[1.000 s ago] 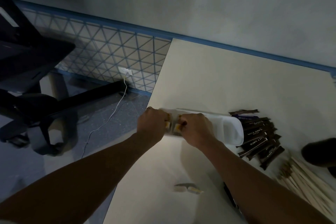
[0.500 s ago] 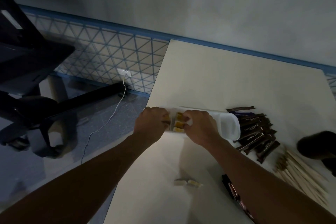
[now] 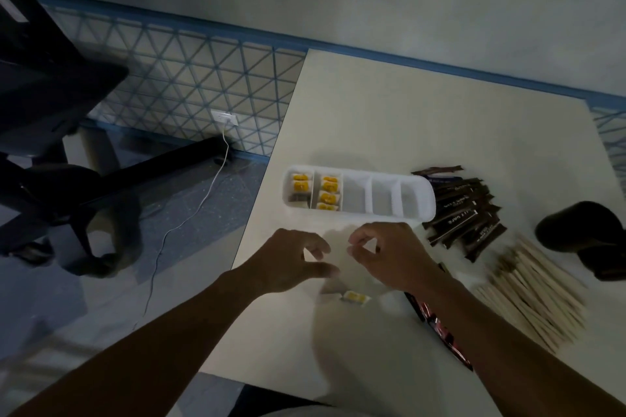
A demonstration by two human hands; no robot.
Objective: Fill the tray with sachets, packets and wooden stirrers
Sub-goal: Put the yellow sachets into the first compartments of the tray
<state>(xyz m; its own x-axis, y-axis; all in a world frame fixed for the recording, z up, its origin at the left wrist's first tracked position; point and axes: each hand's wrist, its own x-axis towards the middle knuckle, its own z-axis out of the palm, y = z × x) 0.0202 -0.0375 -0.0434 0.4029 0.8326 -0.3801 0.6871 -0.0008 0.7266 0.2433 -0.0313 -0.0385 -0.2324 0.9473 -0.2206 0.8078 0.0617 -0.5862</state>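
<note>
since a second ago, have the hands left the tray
Yes. Both the left hand and right hand have pulled back from the tray toward the person, now over bare table near the loose sachets.

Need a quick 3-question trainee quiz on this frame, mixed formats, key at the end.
1. True or false: the dark stick packets lie inside the white tray.
2. Multiple choice: how many tray compartments hold yellow sachets? A) none B) two C) all five
3. Fill in: the wooden stirrers lie in a loose pile on the table, to the ____ of the tray.

Key:
1. False. They lie on the table beside the tray's right end.
2. B. Only the two leftmost; the other three look empty.
3. Right, and nearer the person. Both the left hand and right hand hover over the table, holding nothing that can be made out.
</note>
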